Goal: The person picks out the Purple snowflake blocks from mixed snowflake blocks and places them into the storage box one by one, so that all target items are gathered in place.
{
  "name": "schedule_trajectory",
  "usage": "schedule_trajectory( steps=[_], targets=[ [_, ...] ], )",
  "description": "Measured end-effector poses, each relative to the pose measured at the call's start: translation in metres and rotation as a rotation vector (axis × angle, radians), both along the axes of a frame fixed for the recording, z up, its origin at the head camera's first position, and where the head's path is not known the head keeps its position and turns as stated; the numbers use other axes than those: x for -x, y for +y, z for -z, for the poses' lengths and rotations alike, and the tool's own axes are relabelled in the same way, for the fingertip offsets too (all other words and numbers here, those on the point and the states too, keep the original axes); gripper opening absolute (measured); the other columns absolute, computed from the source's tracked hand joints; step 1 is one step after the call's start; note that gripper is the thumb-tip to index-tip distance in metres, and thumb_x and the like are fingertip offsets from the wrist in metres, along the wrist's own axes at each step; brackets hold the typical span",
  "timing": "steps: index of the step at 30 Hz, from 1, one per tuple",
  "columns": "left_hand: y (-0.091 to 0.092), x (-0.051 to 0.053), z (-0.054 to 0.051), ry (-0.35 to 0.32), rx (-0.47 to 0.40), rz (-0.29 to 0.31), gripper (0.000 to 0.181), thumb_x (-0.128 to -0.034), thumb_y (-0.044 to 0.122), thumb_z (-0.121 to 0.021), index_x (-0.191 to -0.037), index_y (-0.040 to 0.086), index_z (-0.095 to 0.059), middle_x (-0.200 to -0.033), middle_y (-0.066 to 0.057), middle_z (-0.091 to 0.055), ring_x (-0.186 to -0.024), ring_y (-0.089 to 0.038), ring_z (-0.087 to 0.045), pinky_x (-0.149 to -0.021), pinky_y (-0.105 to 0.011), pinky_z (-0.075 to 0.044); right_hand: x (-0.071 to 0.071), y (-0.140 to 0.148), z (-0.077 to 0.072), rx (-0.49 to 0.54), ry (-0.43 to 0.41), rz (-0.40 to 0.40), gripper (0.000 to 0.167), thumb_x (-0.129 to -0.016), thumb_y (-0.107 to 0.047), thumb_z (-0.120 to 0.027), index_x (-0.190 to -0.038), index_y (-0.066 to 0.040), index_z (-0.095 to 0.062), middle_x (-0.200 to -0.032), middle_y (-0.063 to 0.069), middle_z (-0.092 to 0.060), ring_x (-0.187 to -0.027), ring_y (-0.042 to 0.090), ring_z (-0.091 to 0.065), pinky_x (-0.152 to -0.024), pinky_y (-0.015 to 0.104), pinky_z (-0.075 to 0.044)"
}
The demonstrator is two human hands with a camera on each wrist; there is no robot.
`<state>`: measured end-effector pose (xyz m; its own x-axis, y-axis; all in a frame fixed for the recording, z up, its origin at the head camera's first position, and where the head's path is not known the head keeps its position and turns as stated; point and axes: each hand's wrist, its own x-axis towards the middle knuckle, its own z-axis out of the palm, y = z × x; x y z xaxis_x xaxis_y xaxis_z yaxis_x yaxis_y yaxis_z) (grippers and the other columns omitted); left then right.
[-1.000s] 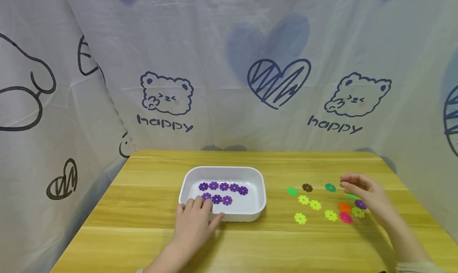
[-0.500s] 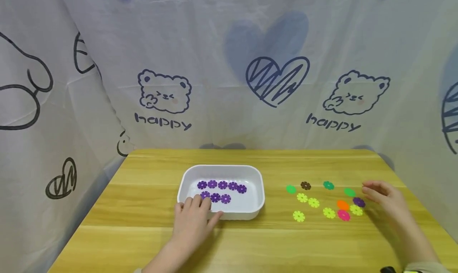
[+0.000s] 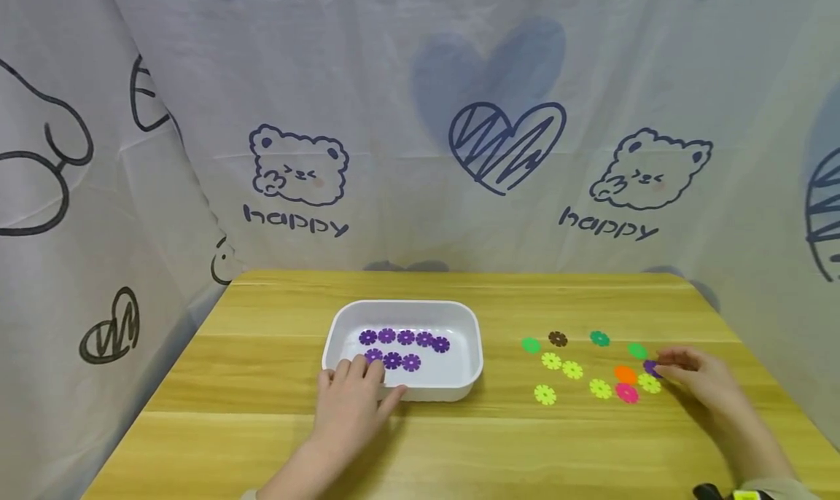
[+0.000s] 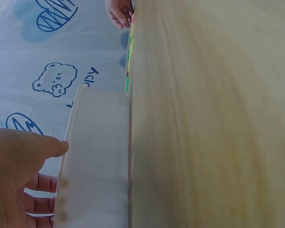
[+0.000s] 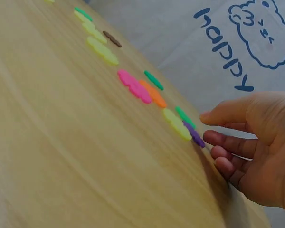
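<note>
My left hand (image 3: 348, 405) holds the near wall of a white plastic tray (image 3: 429, 394), its fingers over the rim. In the left wrist view the thumb (image 4: 54, 147) lies at the rim's outer side. Two rows of purple snowflake discs (image 3: 406, 337) lie inside the tray. At the right, my right hand (image 3: 709, 383) hovers beside a purple snowflake disc (image 3: 650, 369), partly hidden by its fingers in the head view. The right wrist view shows loosely bent fingers with a gap between thumb and forefinger, close to that purple disc (image 5: 194, 135) but holding nothing.
Around the purple disc lie a yellow disc (image 3: 649, 383), an orange disc (image 3: 625, 374), a pink disc (image 3: 626, 393) and a green disc (image 3: 637, 350). Further left are a brown disc (image 3: 558, 339) and more yellow and green ones. A printed curtain (image 3: 394, 194) hangs behind the wooden table (image 3: 459, 449).
My right hand first drew back to the right, then came down and left to the purple disc. The left hand stays on the tray. The head view has shifted slightly.
</note>
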<state>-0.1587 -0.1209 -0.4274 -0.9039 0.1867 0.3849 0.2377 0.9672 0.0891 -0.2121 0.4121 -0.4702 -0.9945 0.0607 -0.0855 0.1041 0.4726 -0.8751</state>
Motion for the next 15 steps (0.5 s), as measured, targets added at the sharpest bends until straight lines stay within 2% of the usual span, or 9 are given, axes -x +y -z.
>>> schedule_trajectory(
  steps=[4, 8, 11, 15],
  targets=[
    [0.0003, 0.0001, -0.0007, -0.007, -0.003, -0.001, 0.042, -0.0851, 0.056, -0.064, -0.086, 0.015, -0.056, -0.084, 0.0, -0.054, -0.076, -0.017, -0.045, -0.077, -0.04, -0.035, 0.0004, -0.0009, 0.0047, 0.05, 0.008, -0.013, 0.049, -0.092, -0.012, -0.066, -0.124, 0.018, -0.046, -0.09, -0.017, -0.063, -0.082, -0.001, -0.062, -0.073, 0.018, -0.054],
    [0.0006, -0.0004, -0.0009, -0.004, 0.001, -0.003, 0.041, -0.0852, 0.056, -0.064, -0.086, 0.015, -0.056, -0.083, 0.0, -0.054, -0.076, -0.017, -0.044, -0.076, -0.039, -0.035, 0.0009, -0.0022, 0.0074, -0.016, 0.028, -0.014, 0.048, -0.092, -0.009, -0.065, -0.126, 0.018, -0.046, -0.092, -0.011, -0.064, -0.081, -0.002, -0.059, -0.072, 0.019, -0.054],
    [0.0005, -0.0007, -0.0005, 0.006, 0.006, -0.002, 0.041, -0.0852, 0.055, -0.064, -0.085, 0.015, -0.056, -0.082, 0.0, -0.053, -0.075, -0.016, -0.044, -0.075, -0.039, -0.035, 0.0014, -0.0018, 0.0066, -0.171, 0.056, -0.013, 0.043, -0.092, -0.011, -0.065, -0.124, 0.014, -0.052, -0.095, -0.003, -0.065, -0.079, -0.005, -0.054, -0.07, 0.017, -0.051],
    [0.0001, -0.0004, 0.0005, 0.017, 0.004, -0.002, 0.041, -0.0854, 0.055, -0.064, -0.084, 0.016, -0.055, -0.081, 0.0, -0.052, -0.074, -0.016, -0.044, -0.075, -0.038, -0.034, 0.0019, -0.0012, 0.0046, -0.313, 0.073, -0.007, 0.039, -0.091, -0.013, -0.067, -0.122, 0.007, -0.058, -0.104, 0.011, -0.066, -0.079, -0.009, -0.048, -0.069, 0.014, -0.045]
  ],
)
